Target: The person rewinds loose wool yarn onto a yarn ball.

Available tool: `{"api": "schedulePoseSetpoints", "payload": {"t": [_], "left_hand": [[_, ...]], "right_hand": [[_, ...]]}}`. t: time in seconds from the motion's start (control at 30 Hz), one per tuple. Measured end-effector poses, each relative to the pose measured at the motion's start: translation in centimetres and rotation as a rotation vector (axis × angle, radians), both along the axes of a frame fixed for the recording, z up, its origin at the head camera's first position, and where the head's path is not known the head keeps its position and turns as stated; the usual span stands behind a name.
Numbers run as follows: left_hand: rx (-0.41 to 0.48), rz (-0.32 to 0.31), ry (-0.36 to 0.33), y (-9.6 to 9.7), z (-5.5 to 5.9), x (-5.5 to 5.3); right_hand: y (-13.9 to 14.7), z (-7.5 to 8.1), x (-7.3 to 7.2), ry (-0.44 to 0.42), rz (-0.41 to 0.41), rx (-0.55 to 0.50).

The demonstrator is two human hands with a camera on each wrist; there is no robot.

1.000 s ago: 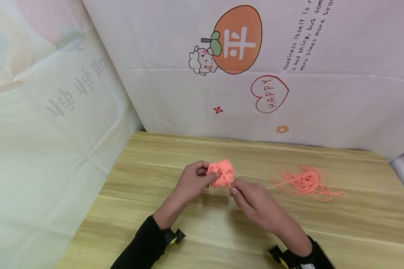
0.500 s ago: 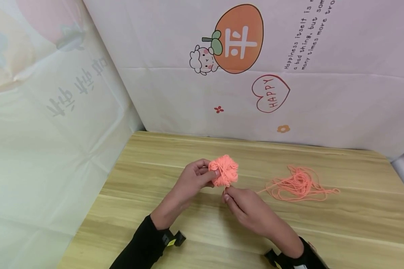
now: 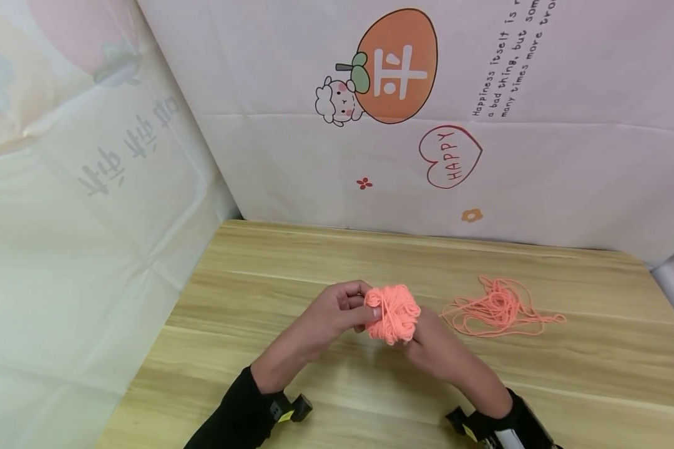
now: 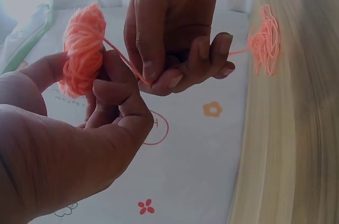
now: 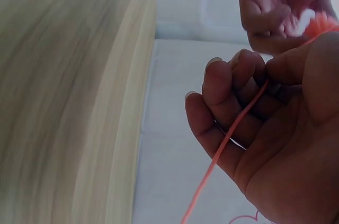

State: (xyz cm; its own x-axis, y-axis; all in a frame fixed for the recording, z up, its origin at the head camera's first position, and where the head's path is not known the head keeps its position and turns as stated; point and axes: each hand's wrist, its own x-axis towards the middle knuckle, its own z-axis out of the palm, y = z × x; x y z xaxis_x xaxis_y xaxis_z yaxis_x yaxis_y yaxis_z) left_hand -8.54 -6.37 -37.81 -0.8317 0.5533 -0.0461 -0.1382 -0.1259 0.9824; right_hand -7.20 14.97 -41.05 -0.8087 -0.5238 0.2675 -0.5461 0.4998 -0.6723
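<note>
Above the pale wooden table [image 3: 258,262], the left hand [image 3: 330,318] pinches a thick coral yarn bundle [image 3: 394,315]; the right hand [image 3: 437,344] pinches its thin strand [image 5: 203,184]. On the table lies a loose coral yarn tangle [image 3: 502,305].

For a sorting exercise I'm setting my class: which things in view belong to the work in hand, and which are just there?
Seem part of the work:
yarn bundle, held by the left hand
yarn strand, pinched by the right hand
loose yarn pile, where the strand leads

Seem just there:
wooden table, under the pile
printed white backdrop
wrist cameras
</note>
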Motion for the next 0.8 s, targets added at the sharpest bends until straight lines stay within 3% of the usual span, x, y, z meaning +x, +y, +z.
{"api": "schedulePoseSetpoints", "payload": {"t": [0.17, 0.3, 0.43, 0.6, 0.8], "left_hand": [[-0.012, -0.098, 0.022, 0.2, -0.1, 0.4], [-0.02, -0.151, 0.031, 0.2, -0.1, 0.5], [-0.048, -0.164, -0.004, 0.2, -0.3, 0.5], [-0.12, -0.152, -0.026, 0.2, -0.4, 0.4], [-0.279, -0.031, 0.048, 0.3, -0.7, 0.3]], "right_hand": [[0.8, 0.5, -0.5, -0.06, 0.064, -0.083], [1.4, 1.2, -0.7, -0.048, 0.018, -0.03], [1.9, 1.8, -0.8, -0.007, -0.047, 0.016], [2.4, 2.3, -0.8, 0.001, -0.059, 0.0], [2.6, 2.8, -0.6, 0.024, -0.062, -0.01]]}}
